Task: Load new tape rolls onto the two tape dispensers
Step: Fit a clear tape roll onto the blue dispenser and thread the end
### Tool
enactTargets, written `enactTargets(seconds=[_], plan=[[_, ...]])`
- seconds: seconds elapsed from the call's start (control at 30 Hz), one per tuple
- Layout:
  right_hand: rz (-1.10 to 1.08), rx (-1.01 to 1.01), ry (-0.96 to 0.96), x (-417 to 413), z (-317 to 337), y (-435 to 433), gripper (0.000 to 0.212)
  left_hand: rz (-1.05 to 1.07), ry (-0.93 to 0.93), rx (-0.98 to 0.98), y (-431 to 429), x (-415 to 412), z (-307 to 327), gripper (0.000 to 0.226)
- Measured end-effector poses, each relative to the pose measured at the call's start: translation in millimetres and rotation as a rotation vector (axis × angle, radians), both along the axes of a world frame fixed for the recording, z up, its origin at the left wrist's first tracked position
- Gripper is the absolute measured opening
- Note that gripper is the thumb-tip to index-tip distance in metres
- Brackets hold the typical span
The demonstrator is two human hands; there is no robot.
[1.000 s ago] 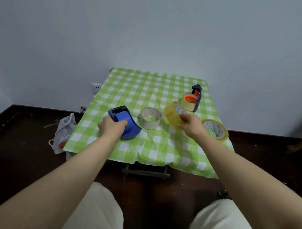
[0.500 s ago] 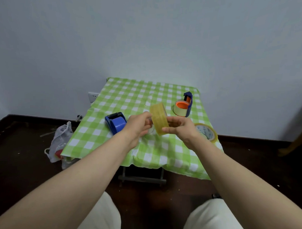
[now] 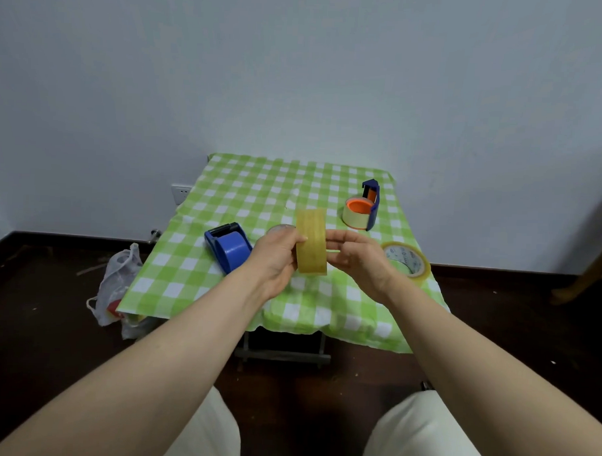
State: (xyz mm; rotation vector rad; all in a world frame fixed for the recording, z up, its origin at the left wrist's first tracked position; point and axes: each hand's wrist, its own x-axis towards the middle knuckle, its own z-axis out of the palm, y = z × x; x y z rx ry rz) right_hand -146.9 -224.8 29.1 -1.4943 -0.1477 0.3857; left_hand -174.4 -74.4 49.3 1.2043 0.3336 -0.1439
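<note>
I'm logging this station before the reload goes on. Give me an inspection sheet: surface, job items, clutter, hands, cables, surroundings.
Surface: table under a green checked cloth.
Job's things: yellow tape roll held on edge above the table; blue dispenser at left, no roll seen on it; second dispenser at back right, carrying a pale roll; spare roll flat at right; grey roll mostly hidden behind the left hand.
Clutter: plastic bag on the floor.
Hands: left hand and right hand both grip the yellow tape roll.
Cables: nothing seen.
Surroundings: wall socket, pale wall, dark floor.
</note>
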Motion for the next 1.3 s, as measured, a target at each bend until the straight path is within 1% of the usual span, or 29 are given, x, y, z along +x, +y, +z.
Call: enactTargets(seconds=[0.03,0.1,0.13,0.2,0.27,0.37,0.4,0.43,0.47,0.5,0.57,0.63,0.7,0.73,0.8,0.87,0.9,0.93,1.03,1.13,1.2,1.3], plan=[[0.019,-0.044,-0.014,0.5,-0.1,0.4,0.056,0.009,0.01,-0.018,1.0,1.0,-0.6,0.037],[0.032,-0.123,-0.048,-0.7,0.1,1.4,0.042,0.023,0.027,-0.054,2.8,2.4,0.4,0.027],[0.023,-0.127,-0.048,-1.5,-0.4,1.5,0.035,0.025,0.027,-0.068,3.5,3.3,1.3,0.02],[0.017,-0.07,-0.041,-3.6,-1.5,1.3,0.03,0.027,0.026,-0.076,4.8,4.6,3.3,0.012],[0.012,-0.051,-0.062,-3.7,-1.7,3.6,0.028,0.018,0.02,-0.049,5.6,5.7,3.9,0.014],[-0.021,-0.081,-0.097,-1.5,-2.7,12.8,0.029,0.009,0.003,0.011,5.4,6.1,2.4,0.024],[-0.03,-0.081,-0.103,-0.8,-3.1,16.2,0.026,0.009,-0.012,0.014,7.0,6.0,2.3,0.022],[-0.036,-0.08,-0.11,0.7,-3.4,19.9,0.023,0.021,-0.025,0.021,9.9,6.3,2.7,0.016],[-0.041,-0.081,-0.119,2.4,-2.5,23.8,0.022,0.057,-0.025,0.038,14.1,5.9,5.1,0.009],[-0.043,-0.087,-0.131,4.2,-0.8,27.9,0.023,0.13,-0.02,0.066,20.7,7.0,6.0,0.01],[-0.051,-0.092,-0.132,10.0,2.2,37.0,0.029,0.339,0.0,0.168,39.2,12.7,1.0,0.017],[-0.05,-0.078,-0.111,16.5,4.7,47.5,0.031,0.537,0.037,0.295,58.4,15.9,-7.9,0.009],[-0.043,-0.052,-0.087,21.1,6.5,58.9,0.029,0.609,0.119,0.37,72.3,16.8,-18.8,0.021],[-0.039,-0.038,-0.074,22.5,7.3,64.9,0.029,0.603,0.161,0.388,77.3,17.7,-23.6,0.019],[-0.034,-0.028,-0.049,24.9,6.5,76.8,0.031,0.538,0.232,0.342,83.1,21.3,-33.5,0.032],[-0.032,-0.039,-0.038,27.2,3.9,86.4,0.031,0.468,0.24,0.277,85.3,26.3,-41.8,0.043],[-0.033,-0.045,-0.038,27.9,2.9,90.4,0.031,0.446,0.249,0.273,85.4,28.1,-44.5,0.043],[-0.032,-0.05,-0.039,28.7,2.7,93.8,0.032,0.433,0.245,0.275,86.0,29.8,-46.5,0.039],[-0.028,-0.048,-0.032,30.4,1.5,102.1,0.034,0.398,0.195,0.272,89.6,31.6,-46.0,0.008],[-0.018,-0.033,0.009,30.4,-0.7,110.0,0.037,0.396,0.163,0.208,96.5,34.0,-42.3,0.007],[-0.011,-0.021,0.03,30.0,-2.4,116.9,0.038,0.392,0.158,0.146,101.6,33.9,-39.8,0.014],[-0.048,-0.003,0.056,29.9,-5.5,125.9,0.036,0.378,0.13,0.087,106.0,33.3,-36.6,0.009]])
